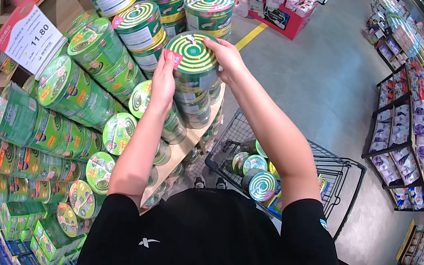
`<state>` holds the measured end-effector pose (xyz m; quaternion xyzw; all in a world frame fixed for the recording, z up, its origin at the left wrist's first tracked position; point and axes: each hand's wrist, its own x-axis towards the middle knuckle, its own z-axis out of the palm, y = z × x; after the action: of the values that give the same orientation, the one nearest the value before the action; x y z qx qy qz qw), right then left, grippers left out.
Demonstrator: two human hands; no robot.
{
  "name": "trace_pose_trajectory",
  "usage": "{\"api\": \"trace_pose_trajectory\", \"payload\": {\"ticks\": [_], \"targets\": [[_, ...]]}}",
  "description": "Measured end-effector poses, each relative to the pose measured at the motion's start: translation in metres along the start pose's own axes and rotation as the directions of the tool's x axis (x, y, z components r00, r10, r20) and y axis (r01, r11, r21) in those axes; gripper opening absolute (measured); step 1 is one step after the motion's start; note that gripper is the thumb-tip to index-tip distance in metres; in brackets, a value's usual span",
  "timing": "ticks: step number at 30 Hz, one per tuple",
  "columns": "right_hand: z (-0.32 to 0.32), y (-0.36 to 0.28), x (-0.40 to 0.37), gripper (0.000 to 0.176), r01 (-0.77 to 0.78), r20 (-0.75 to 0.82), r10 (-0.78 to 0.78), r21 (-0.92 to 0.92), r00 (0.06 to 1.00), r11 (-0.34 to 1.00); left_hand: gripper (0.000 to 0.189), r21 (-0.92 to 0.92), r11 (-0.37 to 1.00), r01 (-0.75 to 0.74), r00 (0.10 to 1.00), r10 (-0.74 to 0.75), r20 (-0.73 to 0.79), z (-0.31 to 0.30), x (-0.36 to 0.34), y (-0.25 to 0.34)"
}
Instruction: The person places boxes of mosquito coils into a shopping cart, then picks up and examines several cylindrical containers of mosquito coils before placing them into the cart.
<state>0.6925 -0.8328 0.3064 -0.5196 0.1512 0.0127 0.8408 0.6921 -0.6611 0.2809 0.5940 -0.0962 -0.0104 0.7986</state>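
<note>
A round green mosquito coil tin (193, 53) with a yellow spiral on its lid is held between my two hands. My left hand (164, 81) grips its left side by a small pink label, thumb up near the rim. On the right, my right hand (223, 60) wraps the edge, with fingertips on the lid. The held tin overlaps the top of a column of tins (193, 108) at the shelf's front edge. Similar spiral-lidded tins (140, 17) are stacked just behind and to the left.
Green tubs (67, 84) crowd the left shelf below price signs (32, 40). A black shopping cart (346, 179) stands to the right with several round tins (262, 185) inside. Bagged goods fill a rack (408, 136) across the aisle. A red display bin (295, 26) stands ahead.
</note>
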Motion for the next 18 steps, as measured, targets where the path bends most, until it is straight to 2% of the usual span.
{"api": "trace_pose_trajectory", "payload": {"ticks": [2,5,10,13,14,17,18], "targets": [[0.013,-0.003,0.003,0.037,-0.066,-0.072,0.062,-0.049,0.995,0.997,0.052,-0.106,0.994,0.011,1.0,-0.013,-0.019,-0.003,0.008,0.004],[0.023,0.005,0.011,0.034,0.006,-0.151,-0.008,-0.011,0.989,1.0,0.051,-0.126,0.992,-0.007,0.999,0.003,-0.035,-0.014,0.025,-0.009],[0.015,0.042,0.052,0.035,0.125,-0.118,-0.117,0.06,0.986,0.99,0.046,-0.104,0.993,-0.047,0.998,0.042,-0.05,-0.017,0.025,-0.027],[0.014,0.061,0.068,0.039,0.219,-0.287,-0.231,-0.076,0.93,0.973,0.046,-0.11,0.99,-0.088,0.995,0.082,-0.059,-0.017,0.021,-0.032],[0.015,0.069,0.078,0.036,0.238,-0.383,-0.272,-0.134,0.883,0.962,0.045,-0.113,0.988,-0.102,0.994,0.096,-0.055,-0.017,0.02,-0.033],[0.02,0.057,0.059,0.035,0.256,-0.353,-0.245,-0.015,0.903,0.967,0.044,-0.085,0.989,-0.123,0.988,0.114,-0.103,-0.016,0.017,-0.033],[0.017,0.059,0.059,0.035,0.276,-0.299,-0.258,0.02,0.919,0.961,0.044,-0.094,0.987,-0.13,0.987,0.119,-0.111,-0.017,0.018,-0.035]]}}
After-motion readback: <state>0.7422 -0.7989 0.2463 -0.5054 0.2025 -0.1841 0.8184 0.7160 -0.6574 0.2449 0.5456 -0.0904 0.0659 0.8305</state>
